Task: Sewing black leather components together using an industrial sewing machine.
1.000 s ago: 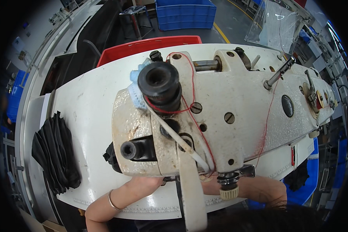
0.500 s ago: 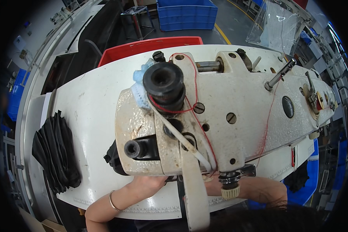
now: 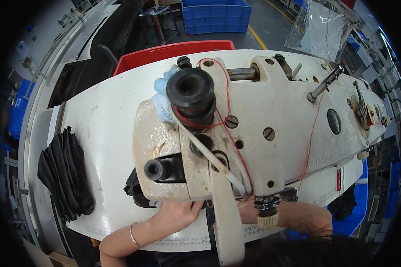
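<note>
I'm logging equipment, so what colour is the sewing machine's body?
The sewing machine's body is off-white with some brownish marks, best seen in the head view.

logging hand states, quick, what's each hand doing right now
Left hand: partly curled; whether it holds anything cannot be told.
Right hand: mostly hidden by the sewing machine; cannot be told.

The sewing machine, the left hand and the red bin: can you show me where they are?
Sewing machine (image 3: 292, 121): head view, on the white top of its casing.
Left hand (image 3: 178, 216): head view, on the back of the hand.
Red bin (image 3: 158, 53): head view, on its wall.
</note>
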A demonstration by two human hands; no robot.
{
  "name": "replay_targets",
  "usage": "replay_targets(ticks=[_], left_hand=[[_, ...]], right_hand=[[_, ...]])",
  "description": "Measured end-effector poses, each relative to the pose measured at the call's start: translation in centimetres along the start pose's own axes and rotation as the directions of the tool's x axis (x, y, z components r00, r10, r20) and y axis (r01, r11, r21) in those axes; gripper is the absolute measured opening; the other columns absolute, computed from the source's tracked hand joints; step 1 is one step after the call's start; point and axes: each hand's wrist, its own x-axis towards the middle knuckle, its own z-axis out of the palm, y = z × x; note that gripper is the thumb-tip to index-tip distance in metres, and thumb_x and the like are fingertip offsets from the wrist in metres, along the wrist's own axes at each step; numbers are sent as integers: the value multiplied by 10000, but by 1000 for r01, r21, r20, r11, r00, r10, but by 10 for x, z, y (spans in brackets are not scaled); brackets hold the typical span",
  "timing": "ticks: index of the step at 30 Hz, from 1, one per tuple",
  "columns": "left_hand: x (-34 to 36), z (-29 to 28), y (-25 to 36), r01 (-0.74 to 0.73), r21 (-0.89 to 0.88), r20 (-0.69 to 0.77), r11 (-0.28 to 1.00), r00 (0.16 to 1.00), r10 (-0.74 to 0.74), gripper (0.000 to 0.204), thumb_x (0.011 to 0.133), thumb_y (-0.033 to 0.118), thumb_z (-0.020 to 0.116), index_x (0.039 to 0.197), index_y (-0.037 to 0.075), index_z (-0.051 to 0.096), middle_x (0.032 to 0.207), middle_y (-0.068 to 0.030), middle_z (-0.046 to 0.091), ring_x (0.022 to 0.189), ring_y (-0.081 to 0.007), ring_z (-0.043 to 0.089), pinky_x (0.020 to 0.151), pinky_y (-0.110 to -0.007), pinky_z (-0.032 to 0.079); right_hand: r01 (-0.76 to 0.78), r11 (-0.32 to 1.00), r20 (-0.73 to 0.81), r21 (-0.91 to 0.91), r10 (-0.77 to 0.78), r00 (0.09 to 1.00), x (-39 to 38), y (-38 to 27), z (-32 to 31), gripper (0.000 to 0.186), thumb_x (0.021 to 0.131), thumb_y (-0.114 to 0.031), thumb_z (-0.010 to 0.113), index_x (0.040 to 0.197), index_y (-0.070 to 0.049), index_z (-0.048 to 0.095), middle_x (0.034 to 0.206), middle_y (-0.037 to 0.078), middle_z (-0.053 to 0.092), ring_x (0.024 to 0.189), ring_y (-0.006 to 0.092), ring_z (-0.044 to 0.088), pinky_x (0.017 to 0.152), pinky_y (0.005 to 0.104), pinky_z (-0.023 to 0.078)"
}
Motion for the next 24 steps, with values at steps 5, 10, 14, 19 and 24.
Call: replay_targets(ticks=[5,10,14,19,24], left_hand=[[-3,-13,8,-210,292,-43,933,972,232,320,652,63,623,963,3,665,997,-124,600,927,-277,570,751,-382,500],[15,-8,-13,-95,173,-30,980,994,101,310,688,80,620,987,13,668,1005,-114,626,941,-272,605,807,-395,488],[20,-12,-14,-129,190,-82,973,986,147,320,665,81,623,978,38,673,1012,-100,627,956,-283,603,827,-420,478],[14,-5,-23,-163,193,-21,968,985,170,314,650,68,618,958,44,674,985,-104,620,952,-285,602,822,-419,479],[14,-3,-28,-192,224,5,955,981,196,352,628,70,627,977,46,664,996,-107,619,950,-293,600,825,-422,479]], right_hand=[[73,996,53,-47,-71,996,2,-10,-7,129,661,-60,622,787,-46,598,810,64,583,727,179,553,635,344,511],[-531,-194,555,825,458,695,1,1,10,236,772,-69,623,1005,-36,638,990,60,647,922,129,594,804,315,486],[-533,63,461,844,424,780,-9,9,23,306,813,-126,629,1112,-63,623,1016,60,665,985,110,590,871,307,456],[-449,458,253,767,427,868,1,15,7,276,772,-117,627,1044,-66,626,952,57,653,907,125,593,788,301,468],[-306,775,54,552,334,941,9,19,-3,247,732,-108,626,975,-69,630,889,54,642,830,141,596,706,295,481]])
